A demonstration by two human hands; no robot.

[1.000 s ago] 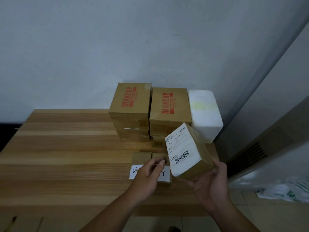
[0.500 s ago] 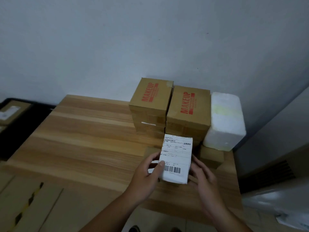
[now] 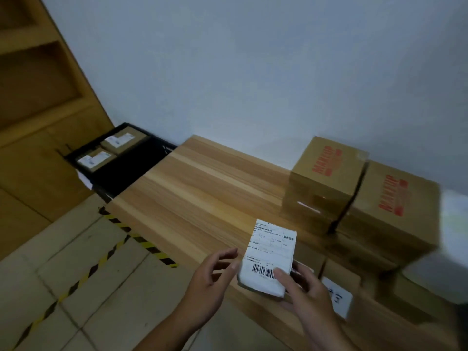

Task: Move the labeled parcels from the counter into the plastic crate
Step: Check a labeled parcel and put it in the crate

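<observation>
A parcel with a white barcode label (image 3: 269,254) is held above the counter's front edge. My right hand (image 3: 307,291) grips it from the right, thumb across the barcode. Beside the parcel's left edge is my left hand (image 3: 211,279), fingers loosely curled and thumb near the label; contact is unclear. The black plastic crate (image 3: 131,168) sits on the floor left of the wooden counter (image 3: 202,193), with two labeled parcels (image 3: 124,140) (image 3: 95,158) inside. More small parcels (image 3: 336,287), one with a white label, lie on the counter behind my right hand.
Two tall brown boxes with red print (image 3: 326,183) (image 3: 390,211) stand at the counter's back right, a white foam box (image 3: 454,214) beyond them. A wooden shelf unit (image 3: 38,79) fills the left. Yellow-black tape (image 3: 141,243) marks the tiled floor below the counter edge.
The view has swung left, bringing the crate and shelf into sight. The parcel has moved from the right hand alone to between both hands, and the left hand's grip has loosened.
</observation>
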